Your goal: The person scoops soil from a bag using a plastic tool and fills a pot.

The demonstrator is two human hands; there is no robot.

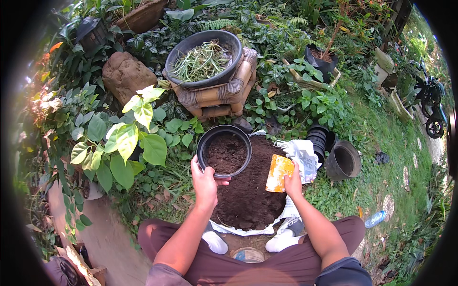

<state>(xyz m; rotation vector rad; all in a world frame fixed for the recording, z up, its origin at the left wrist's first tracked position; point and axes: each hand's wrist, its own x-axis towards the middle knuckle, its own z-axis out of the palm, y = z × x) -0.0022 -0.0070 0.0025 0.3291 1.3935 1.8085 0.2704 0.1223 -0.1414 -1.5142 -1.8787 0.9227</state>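
Note:
My left hand grips the lower left rim of a round black plastic pot, which has dark soil inside. In my right hand is a flat, rounded-corner orange piece with worn white patches, held by its right edge above the soil. Beneath both hands a heap of dark soil lies spread on a white sack, whose crumpled edge shows at the right.
Stacked black pots and a grey-black pot lie to the right. Beyond the soil, a wide black basin of cut green plants rests on a bamboo stool. A rock and leafy plants stand left; a plastic bottle lies right.

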